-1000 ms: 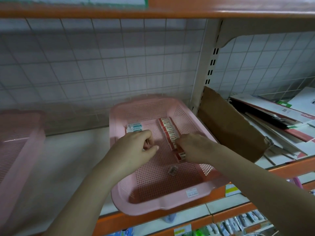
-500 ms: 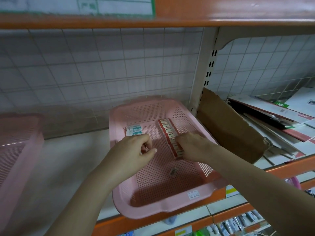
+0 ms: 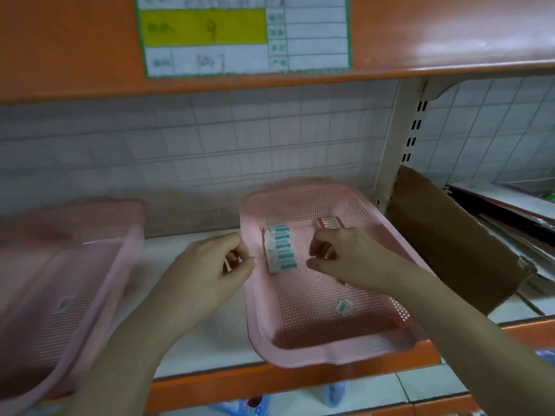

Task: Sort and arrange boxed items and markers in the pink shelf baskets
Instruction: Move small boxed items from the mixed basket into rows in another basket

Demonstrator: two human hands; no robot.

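Observation:
A pink mesh basket (image 3: 315, 354) sits on the white shelf. Inside it, a row of teal-and-white boxes (image 3: 280, 249) lies along the left side. A row of red-and-white boxes (image 3: 329, 222) lies to the right, mostly hidden under my right hand (image 3: 345, 258). That hand's fingers are curled above the red row; a bit of red shows between them, too blurred to judge a grip. My left hand (image 3: 207, 265) hovers just outside the basket's left rim, fingers curled to the thumb, nothing visible in it. A small white loose item (image 3: 344, 306) lies near the basket's front.
A second pink basket (image 3: 90, 244) stands at the left, blurred. A brown cardboard sheet (image 3: 450, 235) leans right of the shelf post (image 3: 390, 163), with flat packs behind it. An orange upper shelf carries a label card (image 3: 240, 34). The orange shelf lip (image 3: 270, 382) runs below.
My left hand has drawn left off the teal boxes to beyond the basket's rim, uncovering that row. My right hand stays over the red row. The view has swung up and left.

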